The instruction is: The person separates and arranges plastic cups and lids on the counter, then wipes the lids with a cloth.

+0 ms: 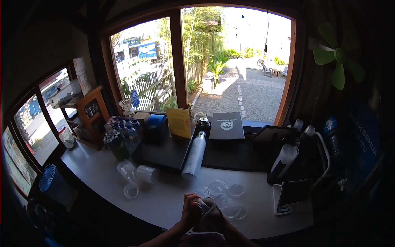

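Observation:
Near the counter's front edge, my left hand [190, 209] is closed around a small clear plastic item [201, 204], perhaps a lid or cup. My right hand [217, 219] is beside it, mostly covered by a dark grey cloth [210, 214] that touches the clear item; its fingers are hidden. Several clear round lids [218, 187] lie on the counter just beyond and to the right of my hands. A long stack of clear cups [194, 156] lies farther back. More clear cups [146, 174] lie on their sides at the left.
A tablet on a white stand [291, 197] is at the right, near a dispenser bottle [284, 158]. Behind are a dark menu book [226, 126], a yellow sign [178, 122] and water bottles [129, 131]. A blue-lidded container [49, 181] stands left of the counter [164, 206].

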`<action>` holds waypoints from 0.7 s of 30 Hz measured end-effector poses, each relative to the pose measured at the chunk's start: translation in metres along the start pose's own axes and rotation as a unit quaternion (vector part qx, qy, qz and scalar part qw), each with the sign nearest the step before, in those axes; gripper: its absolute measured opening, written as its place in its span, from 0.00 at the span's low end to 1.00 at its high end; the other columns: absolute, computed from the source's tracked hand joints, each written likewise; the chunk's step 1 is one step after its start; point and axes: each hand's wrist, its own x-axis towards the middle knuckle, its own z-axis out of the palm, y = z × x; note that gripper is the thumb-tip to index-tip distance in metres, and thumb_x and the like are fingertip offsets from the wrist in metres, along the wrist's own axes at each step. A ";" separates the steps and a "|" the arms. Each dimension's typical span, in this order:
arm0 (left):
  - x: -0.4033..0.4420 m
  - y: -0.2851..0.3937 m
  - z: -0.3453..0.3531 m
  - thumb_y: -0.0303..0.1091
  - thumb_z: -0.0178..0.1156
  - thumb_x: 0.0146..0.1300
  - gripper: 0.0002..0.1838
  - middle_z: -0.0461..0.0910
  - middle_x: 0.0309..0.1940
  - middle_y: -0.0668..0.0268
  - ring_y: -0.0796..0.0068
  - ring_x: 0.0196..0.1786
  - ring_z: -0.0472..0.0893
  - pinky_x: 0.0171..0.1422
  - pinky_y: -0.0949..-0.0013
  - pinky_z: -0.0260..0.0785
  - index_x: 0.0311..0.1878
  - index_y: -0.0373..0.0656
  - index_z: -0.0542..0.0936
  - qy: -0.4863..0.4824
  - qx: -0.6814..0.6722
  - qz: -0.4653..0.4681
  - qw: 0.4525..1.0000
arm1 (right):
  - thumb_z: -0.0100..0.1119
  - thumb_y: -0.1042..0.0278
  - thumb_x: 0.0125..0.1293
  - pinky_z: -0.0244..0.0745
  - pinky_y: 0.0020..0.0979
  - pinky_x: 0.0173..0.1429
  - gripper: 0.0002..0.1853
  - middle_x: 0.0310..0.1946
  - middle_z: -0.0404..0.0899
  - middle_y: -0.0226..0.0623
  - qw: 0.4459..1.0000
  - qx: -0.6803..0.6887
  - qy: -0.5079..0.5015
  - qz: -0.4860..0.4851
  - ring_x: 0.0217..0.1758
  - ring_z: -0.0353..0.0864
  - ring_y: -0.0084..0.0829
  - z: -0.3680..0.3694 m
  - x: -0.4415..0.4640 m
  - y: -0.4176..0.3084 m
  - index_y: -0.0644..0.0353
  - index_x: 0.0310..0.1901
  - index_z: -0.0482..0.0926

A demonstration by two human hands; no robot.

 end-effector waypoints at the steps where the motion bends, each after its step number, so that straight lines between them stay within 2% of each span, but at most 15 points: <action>1: 0.002 0.002 0.000 0.58 0.36 0.80 0.29 0.70 0.46 0.52 0.53 0.52 0.73 0.62 0.54 0.65 0.52 0.39 0.72 0.012 0.006 0.010 1.000 | 0.71 0.67 0.62 0.76 0.25 0.53 0.21 0.46 0.80 0.31 0.996 0.079 0.000 0.030 0.48 0.79 0.23 -0.002 0.000 0.008 0.64 0.55 0.77; 2: 0.005 0.002 -0.001 0.57 0.38 0.80 0.27 0.70 0.46 0.52 0.53 0.52 0.73 0.60 0.55 0.66 0.52 0.39 0.73 0.017 0.015 0.047 0.999 | 0.71 0.68 0.62 0.76 0.25 0.53 0.19 0.45 0.81 0.30 0.981 0.183 0.010 0.063 0.47 0.79 0.23 -0.002 -0.009 -0.001 0.63 0.53 0.78; 4: 0.010 0.003 -0.005 0.56 0.38 0.80 0.27 0.70 0.46 0.52 0.53 0.51 0.74 0.59 0.55 0.67 0.52 0.39 0.73 0.002 0.010 0.054 0.998 | 0.71 0.68 0.63 0.78 0.27 0.54 0.16 0.45 0.82 0.31 0.978 0.201 0.024 0.042 0.48 0.81 0.24 -0.005 -0.024 -0.012 0.63 0.50 0.80; 6: 0.020 -0.001 -0.011 0.58 0.42 0.79 0.27 0.72 0.46 0.52 0.56 0.49 0.76 0.56 0.57 0.70 0.53 0.39 0.72 -0.011 0.027 0.061 0.998 | 0.69 0.68 0.65 0.81 0.30 0.55 0.14 0.47 0.84 0.35 0.997 0.024 0.030 -0.073 0.49 0.84 0.27 -0.013 -0.029 -0.023 0.63 0.49 0.81; 9: 0.018 -0.012 -0.005 0.60 0.45 0.77 0.28 0.74 0.45 0.53 0.62 0.47 0.77 0.54 0.60 0.70 0.52 0.39 0.72 -0.057 -0.042 -0.065 0.995 | 0.69 0.67 0.65 0.84 0.31 0.50 0.10 0.41 0.86 0.34 0.976 0.194 0.088 -0.043 0.43 0.86 0.26 -0.008 -0.025 -0.011 0.63 0.43 0.84; 10: 0.014 -0.014 0.000 0.58 0.51 0.76 0.27 0.77 0.41 0.56 0.68 0.44 0.78 0.52 0.65 0.71 0.51 0.38 0.72 -0.025 -0.050 -0.074 0.996 | 0.65 0.69 0.69 0.84 0.29 0.47 0.08 0.42 0.84 0.32 0.967 0.231 0.105 -0.022 0.43 0.85 0.25 -0.009 -0.024 -0.007 0.61 0.46 0.81; 12: 0.011 -0.016 -0.002 0.54 0.53 0.77 0.24 0.78 0.39 0.59 0.69 0.44 0.79 0.51 0.67 0.71 0.50 0.38 0.72 -0.094 -0.154 -0.145 0.973 | 0.57 0.67 0.73 0.85 0.33 0.49 0.09 0.43 0.84 0.35 0.934 0.308 0.179 -0.015 0.43 0.86 0.27 -0.013 -0.022 -0.004 0.61 0.48 0.80; 13: 0.007 -0.018 -0.005 0.52 0.54 0.77 0.22 0.78 0.39 0.60 0.70 0.43 0.79 0.51 0.69 0.71 0.50 0.38 0.71 -0.129 -0.203 -0.182 0.954 | 0.54 0.65 0.76 0.86 0.34 0.50 0.11 0.43 0.84 0.37 0.913 0.347 0.214 -0.011 0.43 0.86 0.28 -0.014 -0.020 -0.002 0.62 0.50 0.80; 14: 0.004 -0.028 -0.004 0.47 0.57 0.76 0.19 0.80 0.39 0.60 0.72 0.43 0.81 0.52 0.69 0.74 0.49 0.38 0.70 -0.169 -0.269 -0.190 0.929 | 0.47 0.61 0.79 0.86 0.38 0.52 0.15 0.46 0.83 0.39 0.835 0.501 0.226 -0.015 0.45 0.86 0.33 -0.021 -0.017 0.003 0.61 0.55 0.76; 15: 0.002 -0.027 -0.004 0.47 0.57 0.76 0.19 0.81 0.41 0.59 0.71 0.44 0.82 0.53 0.67 0.75 0.49 0.38 0.69 -0.140 -0.320 -0.197 0.916 | 0.47 0.54 0.78 0.83 0.40 0.57 0.20 0.50 0.81 0.41 0.885 0.409 0.190 -0.120 0.51 0.84 0.35 -0.026 -0.023 0.007 0.61 0.59 0.73; 16: 0.001 -0.025 -0.004 0.46 0.56 0.77 0.18 0.81 0.42 0.57 0.70 0.45 0.83 0.54 0.66 0.76 0.49 0.38 0.69 -0.111 -0.370 -0.204 0.900 | 0.47 0.52 0.78 0.81 0.40 0.60 0.21 0.52 0.80 0.41 0.918 0.325 0.162 -0.159 0.54 0.83 0.35 -0.040 -0.020 0.018 0.60 0.60 0.72; 17: 0.001 -0.021 -0.004 0.45 0.56 0.77 0.18 0.81 0.43 0.56 0.69 0.46 0.83 0.55 0.64 0.77 0.48 0.39 0.68 -0.082 -0.418 -0.210 0.880 | 0.48 0.50 0.78 0.80 0.40 0.61 0.23 0.52 0.79 0.40 0.918 0.319 0.156 -0.175 0.55 0.82 0.35 -0.045 -0.018 0.018 0.60 0.61 0.71; 18: 0.004 -0.018 -0.006 0.44 0.55 0.77 0.16 0.82 0.46 0.53 0.66 0.49 0.84 0.58 0.59 0.78 0.48 0.39 0.67 -0.035 -0.348 -0.185 0.918 | 0.49 0.49 0.77 0.78 0.39 0.62 0.24 0.53 0.78 0.40 0.918 0.313 0.150 -0.191 0.56 0.81 0.35 -0.050 -0.017 0.018 0.60 0.62 0.70; 19: 0.008 -0.013 -0.003 0.43 0.54 0.78 0.16 0.81 0.49 0.50 0.65 0.52 0.84 0.58 0.60 0.77 0.48 0.39 0.67 0.027 -0.355 -0.176 0.918 | 0.50 0.47 0.76 0.77 0.38 0.62 0.25 0.53 0.78 0.39 0.889 0.385 0.167 -0.185 0.57 0.80 0.35 -0.050 -0.023 0.019 0.60 0.63 0.70; 21: 0.014 0.001 0.002 0.42 0.53 0.79 0.15 0.80 0.48 0.51 0.65 0.50 0.83 0.59 0.60 0.77 0.49 0.38 0.66 0.058 -0.336 -0.141 0.929 | 0.51 0.55 0.76 0.75 0.33 0.59 0.22 0.49 0.76 0.36 0.943 0.143 0.190 -0.234 0.52 0.78 0.31 -0.026 -0.021 0.000 0.62 0.63 0.69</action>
